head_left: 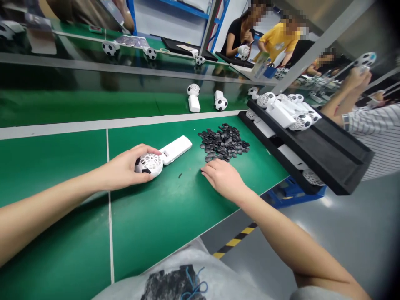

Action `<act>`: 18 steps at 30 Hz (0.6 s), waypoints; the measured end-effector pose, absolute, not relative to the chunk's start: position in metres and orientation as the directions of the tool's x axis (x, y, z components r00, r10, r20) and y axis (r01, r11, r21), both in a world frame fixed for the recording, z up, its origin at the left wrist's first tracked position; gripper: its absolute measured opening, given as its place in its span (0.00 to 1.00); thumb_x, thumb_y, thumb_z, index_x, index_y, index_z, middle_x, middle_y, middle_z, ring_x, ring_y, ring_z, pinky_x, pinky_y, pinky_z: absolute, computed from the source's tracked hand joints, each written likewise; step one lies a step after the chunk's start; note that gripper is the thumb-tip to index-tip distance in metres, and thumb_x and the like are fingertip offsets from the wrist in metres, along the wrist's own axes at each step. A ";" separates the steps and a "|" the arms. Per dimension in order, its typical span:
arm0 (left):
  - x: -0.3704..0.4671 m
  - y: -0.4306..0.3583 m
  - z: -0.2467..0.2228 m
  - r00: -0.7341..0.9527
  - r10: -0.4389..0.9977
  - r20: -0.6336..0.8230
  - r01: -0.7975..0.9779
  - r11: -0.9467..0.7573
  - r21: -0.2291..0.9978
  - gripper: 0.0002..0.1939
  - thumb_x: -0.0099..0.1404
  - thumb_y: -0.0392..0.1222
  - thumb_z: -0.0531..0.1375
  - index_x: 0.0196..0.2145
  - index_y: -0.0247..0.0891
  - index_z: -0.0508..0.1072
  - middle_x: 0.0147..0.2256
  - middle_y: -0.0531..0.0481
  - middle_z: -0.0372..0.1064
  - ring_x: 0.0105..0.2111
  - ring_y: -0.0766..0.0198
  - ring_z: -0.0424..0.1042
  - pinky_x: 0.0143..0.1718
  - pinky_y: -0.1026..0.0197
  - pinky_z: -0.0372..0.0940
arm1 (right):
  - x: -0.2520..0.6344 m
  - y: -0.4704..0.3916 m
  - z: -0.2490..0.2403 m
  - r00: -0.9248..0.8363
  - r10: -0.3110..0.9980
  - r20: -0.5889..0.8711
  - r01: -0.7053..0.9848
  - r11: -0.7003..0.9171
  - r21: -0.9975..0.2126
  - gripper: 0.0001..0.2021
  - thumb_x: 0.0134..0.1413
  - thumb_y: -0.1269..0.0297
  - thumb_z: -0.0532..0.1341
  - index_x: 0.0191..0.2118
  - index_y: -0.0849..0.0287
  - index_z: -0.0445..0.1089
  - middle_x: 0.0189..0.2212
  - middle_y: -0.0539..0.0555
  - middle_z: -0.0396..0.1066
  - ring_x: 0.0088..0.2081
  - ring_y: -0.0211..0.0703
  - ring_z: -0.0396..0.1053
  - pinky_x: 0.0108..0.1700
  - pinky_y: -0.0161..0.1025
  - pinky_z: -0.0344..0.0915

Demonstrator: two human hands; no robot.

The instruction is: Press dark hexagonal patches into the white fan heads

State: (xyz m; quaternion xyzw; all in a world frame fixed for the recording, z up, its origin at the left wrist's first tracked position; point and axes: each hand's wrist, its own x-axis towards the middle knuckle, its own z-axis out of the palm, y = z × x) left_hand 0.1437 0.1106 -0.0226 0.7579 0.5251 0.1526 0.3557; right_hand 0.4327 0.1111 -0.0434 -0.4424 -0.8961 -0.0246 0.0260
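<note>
My left hand (133, 166) is wrapped round a white lattice ball (151, 163) that has a few black patches. From the ball a white rectangular handle (176, 149) stretches to the right over the green table. At the near edge of a heap of small black pieces (225, 141) is my right hand (222, 177), its fingers bent together and pointing left. A dark bit shows at its fingertips, too small to make out. One loose black piece (180, 175) lies between the two hands.
Black trays (337, 154) with white ball-and-handle units stand stacked at the right. Two more units (194, 104) (221, 103) lie on the green belt (125, 104) beyond the table's pale rim (78, 128). People sit across the belt, and a person in striped sleeves is at the right.
</note>
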 end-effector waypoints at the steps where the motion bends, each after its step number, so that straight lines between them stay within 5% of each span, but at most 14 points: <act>1: 0.144 0.110 -0.022 0.412 0.901 -0.132 0.692 -0.216 0.689 0.27 0.51 0.48 0.59 0.50 0.46 0.62 0.50 0.50 0.60 0.43 0.55 0.66 0.40 0.57 0.62 | 0.431 0.111 -0.043 -0.617 0.785 0.049 0.786 0.612 0.089 0.10 0.57 0.71 0.53 0.32 0.64 0.72 0.29 0.59 0.70 0.34 0.46 0.66 0.37 0.41 0.60; 4: 0.144 0.109 -0.018 0.439 0.890 -0.127 0.690 -0.244 0.681 0.26 0.52 0.46 0.58 0.50 0.46 0.62 0.52 0.51 0.60 0.45 0.56 0.65 0.42 0.58 0.62 | 0.425 0.113 -0.039 -0.589 0.807 0.045 0.807 0.585 0.076 0.10 0.56 0.73 0.53 0.32 0.66 0.71 0.28 0.60 0.70 0.33 0.47 0.66 0.36 0.41 0.60; 7: 0.143 0.109 -0.014 0.454 0.882 -0.127 0.687 -0.256 0.680 0.26 0.53 0.43 0.57 0.51 0.46 0.62 0.52 0.52 0.59 0.46 0.57 0.65 0.44 0.59 0.61 | 0.414 0.116 -0.033 -0.566 0.821 0.071 0.785 0.564 -0.258 0.08 0.57 0.70 0.54 0.37 0.62 0.70 0.31 0.56 0.72 0.33 0.42 0.68 0.35 0.37 0.61; 11: 0.138 0.109 -0.010 0.517 0.847 -0.122 0.672 -0.313 0.671 0.25 0.53 0.40 0.57 0.50 0.44 0.62 0.51 0.52 0.60 0.46 0.59 0.64 0.45 0.62 0.61 | 0.383 0.117 -0.026 -0.617 0.781 0.096 0.539 0.509 -0.671 0.04 0.54 0.68 0.58 0.34 0.58 0.70 0.30 0.49 0.72 0.31 0.34 0.67 0.33 0.31 0.62; 18: 0.135 0.105 -0.014 0.503 0.858 -0.101 0.654 -0.302 0.693 0.25 0.52 0.42 0.57 0.49 0.42 0.62 0.49 0.50 0.60 0.44 0.59 0.65 0.42 0.62 0.62 | 0.341 0.123 -0.033 -0.668 0.707 0.230 0.344 0.569 -0.747 0.03 0.52 0.72 0.59 0.31 0.60 0.70 0.29 0.49 0.72 0.31 0.34 0.67 0.36 0.31 0.62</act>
